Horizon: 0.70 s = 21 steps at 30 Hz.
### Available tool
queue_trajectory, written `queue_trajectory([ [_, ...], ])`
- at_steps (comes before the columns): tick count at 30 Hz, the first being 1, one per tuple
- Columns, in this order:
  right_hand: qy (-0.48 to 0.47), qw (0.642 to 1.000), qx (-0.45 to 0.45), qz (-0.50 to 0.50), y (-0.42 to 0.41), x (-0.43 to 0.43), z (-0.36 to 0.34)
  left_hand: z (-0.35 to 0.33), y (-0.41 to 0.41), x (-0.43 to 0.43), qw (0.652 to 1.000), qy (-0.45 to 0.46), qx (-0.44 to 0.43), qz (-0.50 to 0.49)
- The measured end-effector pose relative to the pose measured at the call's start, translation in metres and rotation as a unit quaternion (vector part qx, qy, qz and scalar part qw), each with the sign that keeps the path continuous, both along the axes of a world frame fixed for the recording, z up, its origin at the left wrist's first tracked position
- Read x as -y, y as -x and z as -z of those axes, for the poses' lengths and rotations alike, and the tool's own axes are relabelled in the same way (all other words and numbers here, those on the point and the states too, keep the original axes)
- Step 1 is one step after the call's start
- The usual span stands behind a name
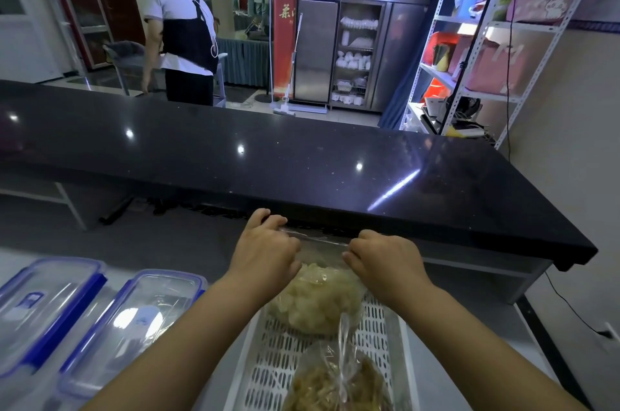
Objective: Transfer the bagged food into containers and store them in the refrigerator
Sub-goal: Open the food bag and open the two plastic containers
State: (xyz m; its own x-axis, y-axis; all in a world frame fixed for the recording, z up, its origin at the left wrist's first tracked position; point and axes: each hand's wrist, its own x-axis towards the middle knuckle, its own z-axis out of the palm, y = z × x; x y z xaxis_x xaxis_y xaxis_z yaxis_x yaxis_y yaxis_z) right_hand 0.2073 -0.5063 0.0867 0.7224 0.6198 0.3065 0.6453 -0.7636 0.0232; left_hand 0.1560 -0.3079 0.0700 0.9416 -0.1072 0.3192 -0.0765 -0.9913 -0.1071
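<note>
Head view: left hand and right hand each pinch the pale food bag's mouth; both lidded containers (apparently empty) await, nothing refrigerated yet.

Our bare left hand and bare right hand: forearms extended forward, knuckles up, fingers curled, pinching.

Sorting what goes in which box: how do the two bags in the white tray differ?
The far bag holds pale, lumpy pieces; the near bag holds brownish shreds. Both hands, left and right, grip the far bag's top; the near bag lies untouched. Both are clear plastic, in the tray.
</note>
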Motion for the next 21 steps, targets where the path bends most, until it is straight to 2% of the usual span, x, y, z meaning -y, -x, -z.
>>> queue_trajectory([
  [5,0.076,0.995,-0.019,0.054,-0.006,-0.006,0.001,-0.001,-0.002,-0.007,0.998,0.015,-0.037,0.05],
  [11,0.096,0.994,-0.043,0.042,-0.015,-0.004,0.016,-0.002,-0.009,-0.021,0.989,0.092,-0.098,0.069],
  [16,0.043,0.998,-0.036,0.018,-0.015,0.002,0.03,0.004,-0.008,-0.022,0.981,0.147,-0.106,0.068],
  [21,-0.052,0.998,-0.014,-0.018,0.0,0.012,0.02,-0.004,0.004,-0.019,0.98,0.171,-0.042,0.091],
])
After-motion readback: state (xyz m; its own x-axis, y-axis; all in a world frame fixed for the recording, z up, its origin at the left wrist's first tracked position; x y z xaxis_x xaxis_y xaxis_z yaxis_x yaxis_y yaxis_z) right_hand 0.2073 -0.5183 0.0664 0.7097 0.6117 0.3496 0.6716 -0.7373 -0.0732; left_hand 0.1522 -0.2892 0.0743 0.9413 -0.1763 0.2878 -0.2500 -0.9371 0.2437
